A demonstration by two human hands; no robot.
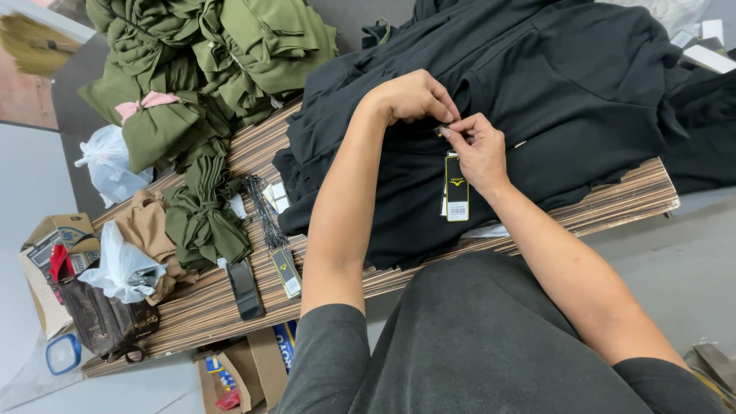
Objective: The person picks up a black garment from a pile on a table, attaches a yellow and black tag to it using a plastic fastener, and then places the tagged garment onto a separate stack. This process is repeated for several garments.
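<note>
On the striped wooden table (pixel 613 201), atop a stack of black garments (pixel 537 92), hangs a black hang tag (pixel 457 189) with yellow edging and a white barcode patch. Left hand (pixel 414 96) and right hand (pixel 481 149) pinch its top, fingers closed together. Olive garments (pixel 207 69) are heaped beyond; grey floor (pixel 675 253) lies around.

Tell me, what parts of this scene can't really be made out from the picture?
- Head view: whatever the left hand and right hand pinch above the hanging tag is covered by the fingertips.
- Most of the black garment pile is dark folds; separate pieces cannot be told apart.
- The cardboard box is hidden partly by a white plastic bag.
- The olive garments are cut off by the top edge.
</note>
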